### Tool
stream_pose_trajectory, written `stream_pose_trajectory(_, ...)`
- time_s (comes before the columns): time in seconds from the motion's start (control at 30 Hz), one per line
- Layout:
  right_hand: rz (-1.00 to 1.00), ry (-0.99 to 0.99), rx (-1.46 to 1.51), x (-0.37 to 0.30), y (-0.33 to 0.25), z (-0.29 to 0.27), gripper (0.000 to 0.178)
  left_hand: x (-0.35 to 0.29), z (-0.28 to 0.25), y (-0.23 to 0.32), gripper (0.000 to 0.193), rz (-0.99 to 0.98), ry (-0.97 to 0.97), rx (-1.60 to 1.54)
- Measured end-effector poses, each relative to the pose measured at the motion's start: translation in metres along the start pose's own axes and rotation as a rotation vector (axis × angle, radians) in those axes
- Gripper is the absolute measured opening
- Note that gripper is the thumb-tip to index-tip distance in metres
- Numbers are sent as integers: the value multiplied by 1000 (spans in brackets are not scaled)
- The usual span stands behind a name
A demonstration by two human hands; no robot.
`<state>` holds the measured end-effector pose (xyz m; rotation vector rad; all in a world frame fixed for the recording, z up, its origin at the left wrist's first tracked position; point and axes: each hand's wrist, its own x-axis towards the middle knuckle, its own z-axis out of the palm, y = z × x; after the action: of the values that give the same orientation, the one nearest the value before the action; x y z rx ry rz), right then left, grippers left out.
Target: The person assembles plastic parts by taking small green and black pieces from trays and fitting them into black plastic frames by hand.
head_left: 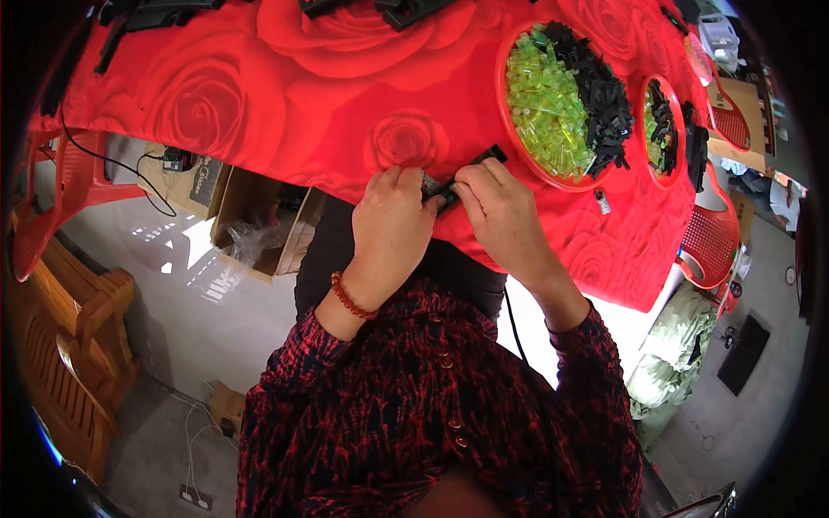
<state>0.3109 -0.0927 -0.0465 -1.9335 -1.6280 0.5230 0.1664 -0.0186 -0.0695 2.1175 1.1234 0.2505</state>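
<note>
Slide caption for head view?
Left hand and right hand hold a black part beside a red basin of yellow-green pieces and black pieces.

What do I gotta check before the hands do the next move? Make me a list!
1. Left grip on the black piece: ok, it touches the near end.
2. Right grip on the same piece: ok, it pinches it.
3. Parts joined properly: cannot tell, the hands hide that spot.
4. Large red bowl within the table's edge: ok, it stands on the red cloth.
5. All small bits inside bowls: not ok, a small shiny piece lies on the cloth.
</note>
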Motion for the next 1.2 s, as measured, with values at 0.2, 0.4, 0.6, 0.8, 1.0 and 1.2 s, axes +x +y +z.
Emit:
stream_pose_trajectory(0.2, -13, 33, -25, -1, -1, 1, 10, 3, 1, 3, 28, -22, -5, -41)
stream_pose_trajectory(0.4, -14, 67, -19, -5, 1, -3, 11, 1, 3, 2, 27, 55, 34, -20)
stream_pose_trajectory(0.6, 216, 343, 271, -12, 11, -31, 13, -9, -12, -14, 26, -29, -122, -323)
stream_pose_trajectory(0.8, 341, 576, 289, -9, 61, -52, 14, -15, -19, -6, 15, -207, -152, -590)
stream_pose_trajectory(1.0, -6, 578, -326, 2, 70, -57, 15, -16, -17, 5, 13, -297, -286, -1054)
stream_pose_trajectory(1.2, -10, 540, -528, -3, 68, -55, 21, -24, -18, 19, 11, -328, -269, -1226)
